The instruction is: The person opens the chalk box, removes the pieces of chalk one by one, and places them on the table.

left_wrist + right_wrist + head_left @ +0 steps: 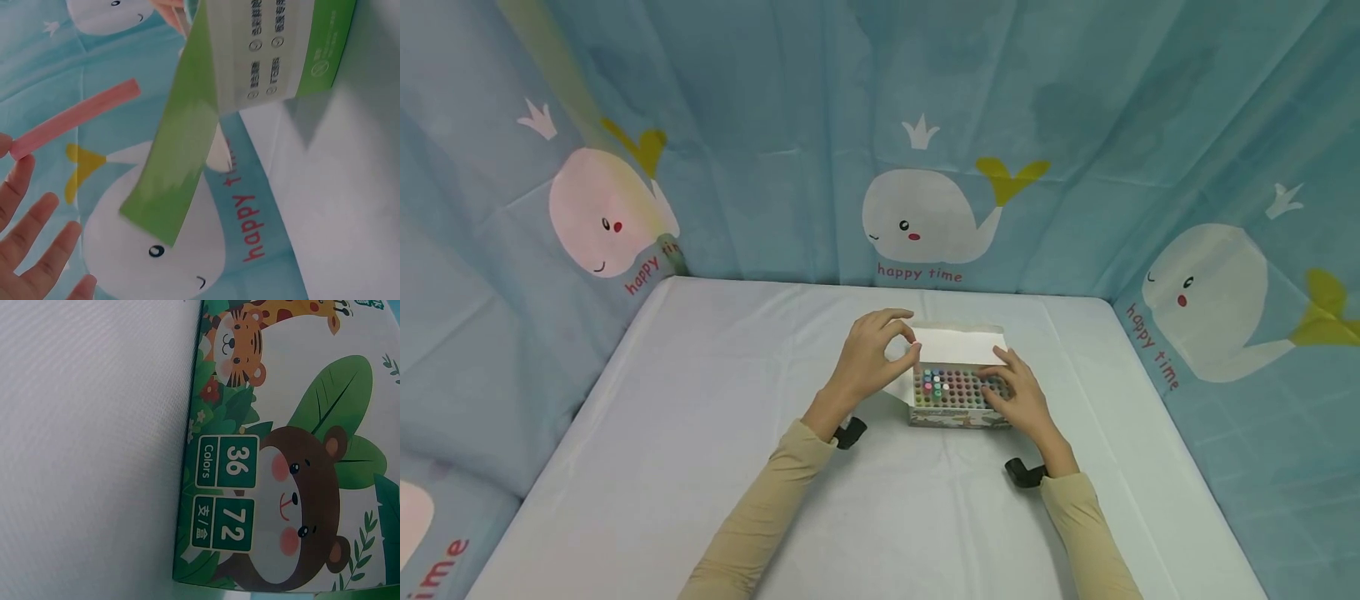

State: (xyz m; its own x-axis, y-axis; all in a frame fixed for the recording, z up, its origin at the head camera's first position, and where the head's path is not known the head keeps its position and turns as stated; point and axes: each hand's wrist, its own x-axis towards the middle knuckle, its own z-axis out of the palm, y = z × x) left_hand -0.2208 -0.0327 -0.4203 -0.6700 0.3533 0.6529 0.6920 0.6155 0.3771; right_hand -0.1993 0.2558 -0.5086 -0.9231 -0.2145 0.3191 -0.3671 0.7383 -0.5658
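Note:
My left hand [867,354] is raised at the box's left side, pinching a pink chalk stick [75,119] by one end between thumb and forefinger; its other fingers are spread. The chalk box [958,418] stands on the table with its white lid flap [961,346] raised at the back. Inside is a grid of round holes, and several coloured sticks [937,387] poke up at the left. Over the box's right end lies my right hand [1024,404], fingers spread and lightly bent at the holes and lid corner. The right wrist view shows only the box's printed front.
A white cloth covers the table [775,350]. Blue curtains [790,150] with printed whales hang around its back and sides. A green side flap [172,144] sticks out from the box's left end. Black wrist mounts [1024,473] sit under both forearms.

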